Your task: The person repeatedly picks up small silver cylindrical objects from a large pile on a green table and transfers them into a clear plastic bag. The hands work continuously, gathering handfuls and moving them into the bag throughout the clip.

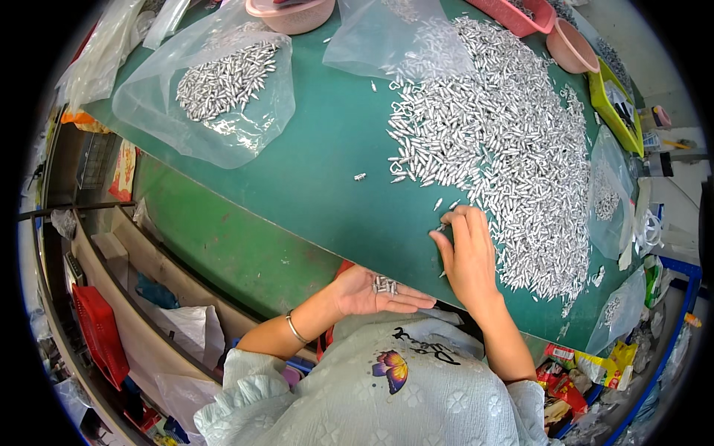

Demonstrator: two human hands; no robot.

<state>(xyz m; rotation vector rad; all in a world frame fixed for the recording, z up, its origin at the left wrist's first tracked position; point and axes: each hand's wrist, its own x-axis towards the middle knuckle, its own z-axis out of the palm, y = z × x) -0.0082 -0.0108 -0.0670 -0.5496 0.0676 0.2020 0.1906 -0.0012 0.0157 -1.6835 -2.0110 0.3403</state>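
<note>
A large heap of small silver pointed metal parts (513, 141) spreads over the right side of the green table (320, 149). My right hand (472, 260) is at the heap's near left edge, fingers curled and thumb bent toward the index finger around a small metal part (442, 227). Just off the table's front edge, my left hand (364, 291) lies palm up with its fingers stretched out. Several of the same silver parts (384, 285) rest on that palm. A few loose parts lie left of the heap, one (360, 177) well apart.
A clear plastic bag (260, 134) with more parts lies at the far left; another bag (357, 44) overlaps the heap. Pink basins (573, 46) and a yellow-green tray (617, 111) stand along the far right. Wooden shelving (163, 327) with a red basket (99, 334) is at lower left.
</note>
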